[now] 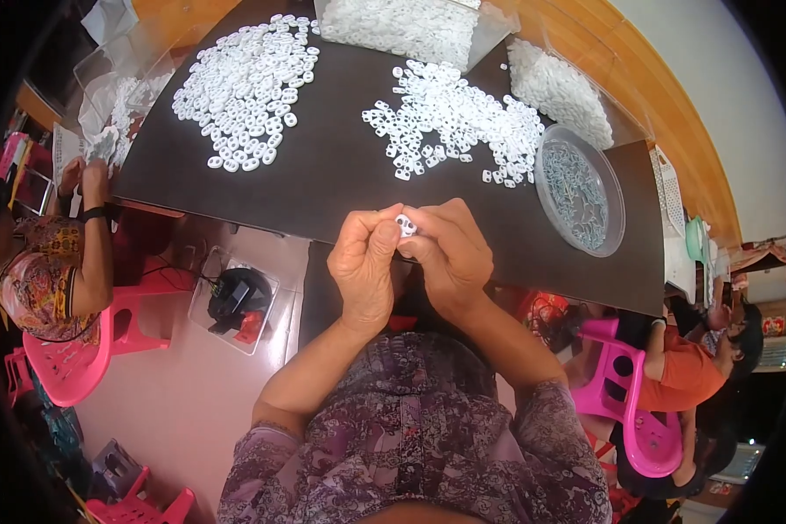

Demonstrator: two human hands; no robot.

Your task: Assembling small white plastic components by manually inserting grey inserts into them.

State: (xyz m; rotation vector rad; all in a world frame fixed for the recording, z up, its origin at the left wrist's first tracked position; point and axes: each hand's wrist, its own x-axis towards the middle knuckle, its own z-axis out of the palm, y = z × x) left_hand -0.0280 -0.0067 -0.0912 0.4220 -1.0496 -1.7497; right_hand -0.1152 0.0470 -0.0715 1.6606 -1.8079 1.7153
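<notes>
Left hand [364, 262] and right hand [445, 251] pinch one small white plastic part [405, 225] at frame centre; grip its edges firmly, keeping it above the dark table [323, 175].

- Garment: purple and grey floral print, short sleeves ending above the elbows.
- Forearms bare.
- Left hand [364, 262], right hand [445, 253]: no gloves, no rings seen.

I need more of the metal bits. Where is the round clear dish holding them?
In the head view, the round clear dish sits on the dark table's right side, just right of the nearer pile of white plastic pieces.
</notes>
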